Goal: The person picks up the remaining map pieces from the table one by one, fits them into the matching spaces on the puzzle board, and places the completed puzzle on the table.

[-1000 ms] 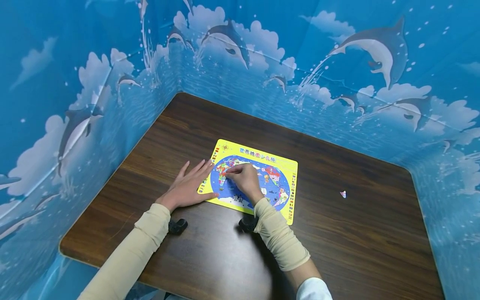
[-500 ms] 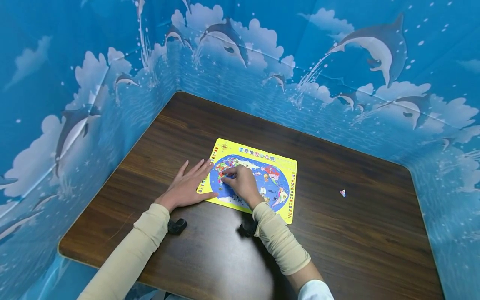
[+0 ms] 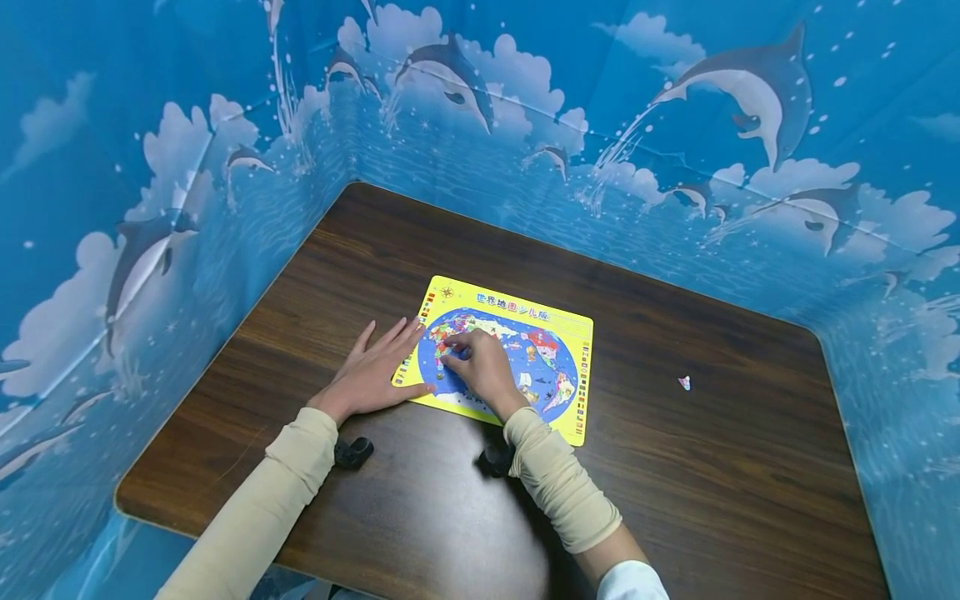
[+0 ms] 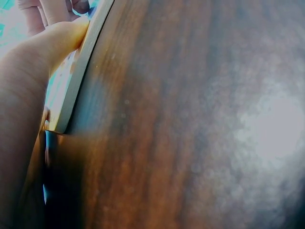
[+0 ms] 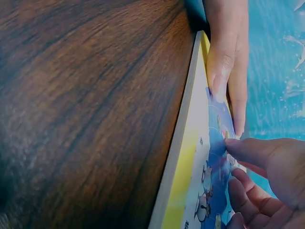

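Observation:
A yellow-bordered world map puzzle board [image 3: 573, 333] lies flat, with a blue oval of coloured land pieces and Chinese lettering along the top. My left hand [image 3: 377, 369] rests spread over its left edge, the thumb along the near corner. Over the left part of the oval, my right hand [image 3: 483, 367] holds a small puzzle piece at the curled thumb and forefinger, mostly hidden by the fingers. In the right wrist view, the right thumb [image 5: 252, 150] meets the map surface close to the left fingertips. A small loose puzzle piece [image 3: 685, 382] lies apart on the right.
The dark wooden table [image 3: 720, 483] reaches well around the board. A blue curtain with dolphins [image 3: 750, 92] borders its back and sides. Black wrist devices [image 3: 352, 452] sit at both wrists, close over the table.
My right thumb and forefinger have shifted slightly over the left of the map, with a little more gap between them. The left hand and the loose piece stay put; the head view drifts slightly.

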Available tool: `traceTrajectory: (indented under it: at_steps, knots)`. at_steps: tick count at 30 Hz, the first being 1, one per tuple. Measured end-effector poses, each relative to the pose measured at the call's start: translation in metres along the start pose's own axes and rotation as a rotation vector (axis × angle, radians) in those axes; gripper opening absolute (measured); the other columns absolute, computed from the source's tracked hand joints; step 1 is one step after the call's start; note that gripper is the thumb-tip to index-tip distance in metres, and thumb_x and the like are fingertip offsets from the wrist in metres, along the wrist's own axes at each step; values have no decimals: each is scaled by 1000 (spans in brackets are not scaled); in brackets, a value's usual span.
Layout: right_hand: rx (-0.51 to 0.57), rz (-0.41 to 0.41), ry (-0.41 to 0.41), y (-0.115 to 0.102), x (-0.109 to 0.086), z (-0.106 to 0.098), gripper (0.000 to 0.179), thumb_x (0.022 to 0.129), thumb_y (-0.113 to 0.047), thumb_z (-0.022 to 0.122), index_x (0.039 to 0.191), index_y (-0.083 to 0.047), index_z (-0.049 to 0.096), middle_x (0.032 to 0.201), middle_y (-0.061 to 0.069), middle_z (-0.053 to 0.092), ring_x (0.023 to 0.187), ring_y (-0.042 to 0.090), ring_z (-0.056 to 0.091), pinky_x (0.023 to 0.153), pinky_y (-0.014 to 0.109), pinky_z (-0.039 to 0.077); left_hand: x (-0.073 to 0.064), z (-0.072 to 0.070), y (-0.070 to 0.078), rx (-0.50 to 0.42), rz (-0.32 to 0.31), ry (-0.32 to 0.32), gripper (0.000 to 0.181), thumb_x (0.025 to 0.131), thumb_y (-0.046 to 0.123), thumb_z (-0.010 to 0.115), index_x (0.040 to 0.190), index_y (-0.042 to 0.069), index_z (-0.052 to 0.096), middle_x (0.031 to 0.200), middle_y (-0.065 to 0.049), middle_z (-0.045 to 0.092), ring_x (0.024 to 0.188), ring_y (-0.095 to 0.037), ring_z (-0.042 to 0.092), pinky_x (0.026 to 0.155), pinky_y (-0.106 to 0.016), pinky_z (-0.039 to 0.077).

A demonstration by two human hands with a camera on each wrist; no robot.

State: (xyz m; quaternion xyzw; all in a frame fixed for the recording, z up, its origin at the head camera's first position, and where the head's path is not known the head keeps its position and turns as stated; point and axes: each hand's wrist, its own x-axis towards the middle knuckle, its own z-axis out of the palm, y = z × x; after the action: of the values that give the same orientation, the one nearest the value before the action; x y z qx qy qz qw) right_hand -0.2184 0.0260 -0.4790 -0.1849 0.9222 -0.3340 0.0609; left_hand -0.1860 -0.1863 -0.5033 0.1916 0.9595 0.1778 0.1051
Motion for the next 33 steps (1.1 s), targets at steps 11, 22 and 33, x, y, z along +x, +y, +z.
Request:
traceTrajectory:
  at_steps: [11,22,33]
  knots:
    - [-30,-18,-24,-1,-1,0,21,90,-21,72,108,-12,76,88,1,64,77,11,53,63,25,44,1,-2,2,-6,-5,-6,101,82,80,41,157,19,13,163,4,5,149,-19,2,115,-54,-10]
    - [-22,-63,13,0,-2,3,31,86,-23,75,114,-9,73,93,5,64,75,12,56,62,24,46,1,0,1,5,-10,-13,101,82,80,41,157,20,12,163,5,3,149,-19,2,115,-55,-9]
    - [-44,-62,36,-2,-3,6,28,88,-24,73,112,-10,74,92,4,62,74,12,54,61,24,46,3,0,0,4,-18,-16,101,82,80,42,157,20,10,163,5,2,149,-18,0,115,-55,-10]
